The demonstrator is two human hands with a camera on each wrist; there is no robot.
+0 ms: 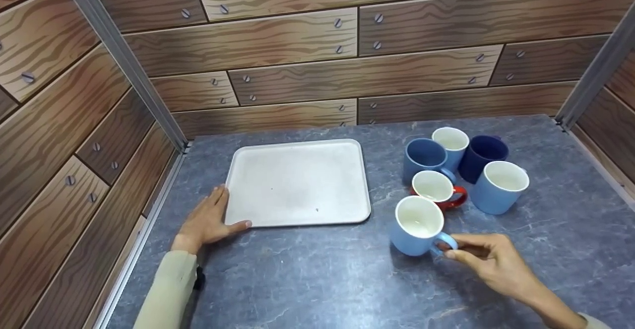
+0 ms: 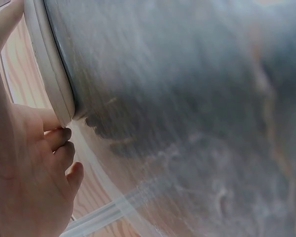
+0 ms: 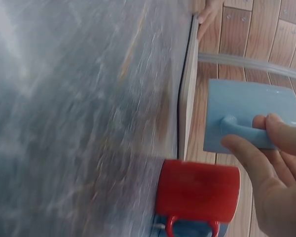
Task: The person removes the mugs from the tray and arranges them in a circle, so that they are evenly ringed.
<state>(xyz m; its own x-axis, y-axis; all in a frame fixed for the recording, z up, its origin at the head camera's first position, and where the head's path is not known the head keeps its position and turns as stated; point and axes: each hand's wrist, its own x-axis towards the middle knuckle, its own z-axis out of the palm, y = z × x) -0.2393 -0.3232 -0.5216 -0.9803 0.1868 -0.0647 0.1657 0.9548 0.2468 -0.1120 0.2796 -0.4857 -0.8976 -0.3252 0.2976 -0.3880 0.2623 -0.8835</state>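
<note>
My right hand (image 1: 501,264) pinches the handle of a light blue mug (image 1: 411,242) with a white inside. In the right wrist view, thumb and fingers close round that handle, and the mug appears raised off the table. Just behind it stands a red mug (image 3: 197,190) with a white inside, its handle to the right. My left hand (image 1: 204,221) rests at the near left corner of a white rectangular tray (image 1: 297,185). The fingers lie along its left side and the thumb touches its front edge. The tray bears only small dark specks.
Behind the red mug cluster a medium blue mug (image 1: 414,167), a light blue mug (image 1: 454,158), a dark blue mug (image 1: 470,163) and another light blue mug (image 1: 496,197). Wood-patterned panels (image 1: 307,56) bound the grey marbled table (image 1: 317,274) at back and sides.
</note>
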